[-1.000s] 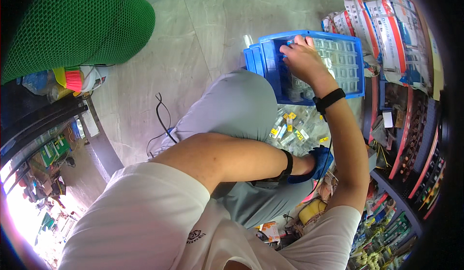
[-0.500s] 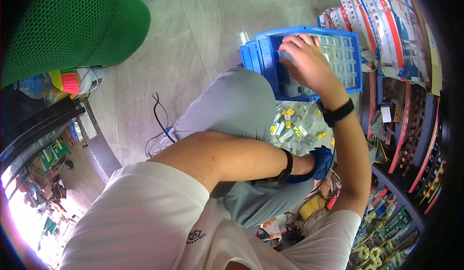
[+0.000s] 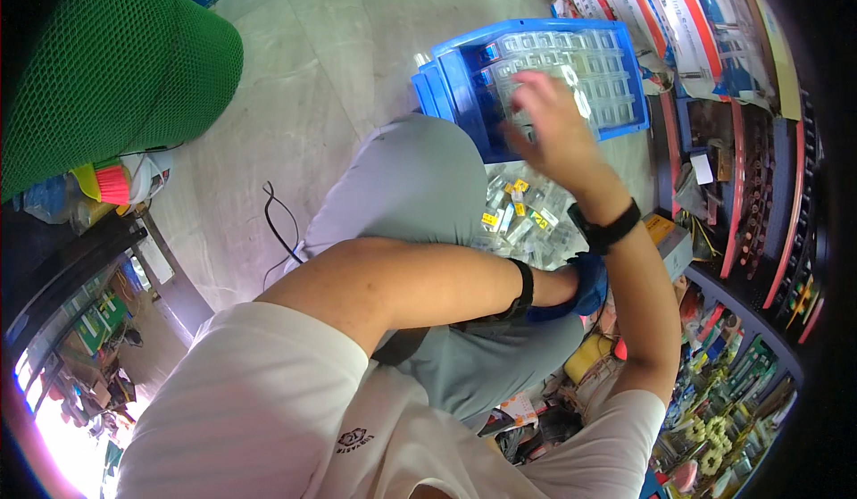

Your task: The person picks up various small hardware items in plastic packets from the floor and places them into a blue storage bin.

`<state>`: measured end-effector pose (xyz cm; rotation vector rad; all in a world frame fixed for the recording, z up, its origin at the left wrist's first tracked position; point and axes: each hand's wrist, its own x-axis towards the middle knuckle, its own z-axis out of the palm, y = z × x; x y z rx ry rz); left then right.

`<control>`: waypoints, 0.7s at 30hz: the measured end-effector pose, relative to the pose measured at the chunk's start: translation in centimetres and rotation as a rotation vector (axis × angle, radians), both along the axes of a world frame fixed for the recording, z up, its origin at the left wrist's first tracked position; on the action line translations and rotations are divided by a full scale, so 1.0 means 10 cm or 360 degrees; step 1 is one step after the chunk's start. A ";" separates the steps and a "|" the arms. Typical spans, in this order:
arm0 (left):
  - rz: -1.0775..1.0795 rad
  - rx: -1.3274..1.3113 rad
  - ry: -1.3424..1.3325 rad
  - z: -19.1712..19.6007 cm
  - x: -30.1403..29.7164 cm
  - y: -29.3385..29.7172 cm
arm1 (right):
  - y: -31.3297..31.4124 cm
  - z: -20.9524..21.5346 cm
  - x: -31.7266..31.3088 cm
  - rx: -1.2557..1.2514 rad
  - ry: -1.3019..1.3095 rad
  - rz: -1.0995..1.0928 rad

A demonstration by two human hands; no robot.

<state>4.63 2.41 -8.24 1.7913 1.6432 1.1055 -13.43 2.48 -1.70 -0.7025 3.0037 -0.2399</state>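
Note:
My right hand (image 3: 558,133), a black band on its wrist, hovers over the near side of a blue plastic bin (image 3: 632,128). Its fingers are blurred but apart from the thumb, and nothing shows between them. Inside the bin, clear plastic boxes (image 3: 603,63) stand in rows. My left arm crosses my body, with a black strap near the wrist. Dark blue material (image 3: 589,289) covers most of my left hand (image 3: 558,285), so its fingers are hidden. Just beyond it lies a loose heap of small clear packs (image 3: 527,218) with yellow labels.
A green mesh roll (image 3: 134,79) stands at far left, above a red-bristled brush (image 3: 112,184). White printed sacks (image 3: 683,21) and shelving (image 3: 737,195) line the right. My bent grey-trousered knee (image 3: 402,173) rises beside the bin. A black cord (image 3: 284,222) curls on the floor.
My right hand has drawn back toward the bin's near side, uncovering boxes at its far left. The whole view has shifted slightly; my left arm stays across my body.

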 end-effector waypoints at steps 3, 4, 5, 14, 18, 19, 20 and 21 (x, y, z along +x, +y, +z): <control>-0.0009 0.0000 0.0097 0.00 0.03 0.06 | 0.43 0.11 0.09 0.0029 0.0052 -0.0642; -0.0015 0.0011 0.0178 -0.03 0.04 0.11 | 0.53 0.13 0.16 0.0178 0.0029 -0.0767; -0.0009 0.0038 0.0289 -0.04 0.08 0.16 | 0.58 0.17 0.24 0.0309 -0.0041 -0.0769; 0.0323 -0.0009 -0.0465 0.03 0.23 0.23 | 0.93 0.08 0.21 -0.1144 -0.0347 -0.1226; 0.0278 -0.0154 -0.0514 0.09 -0.13 0.02 | 0.56 0.35 0.10 -0.1938 -0.0425 -0.1263; 0.0179 -0.0211 -0.0466 0.06 -0.10 0.07 | 0.54 0.43 0.08 -0.2162 -0.0445 -0.1148; 0.0346 -0.0307 -0.0496 0.07 -0.04 0.09 | 0.54 0.47 0.07 -0.2390 -0.0471 -0.1030; 0.0517 -0.0402 -0.0534 0.06 0.01 0.11 | 0.55 0.51 0.07 -0.2434 -0.0439 -0.1013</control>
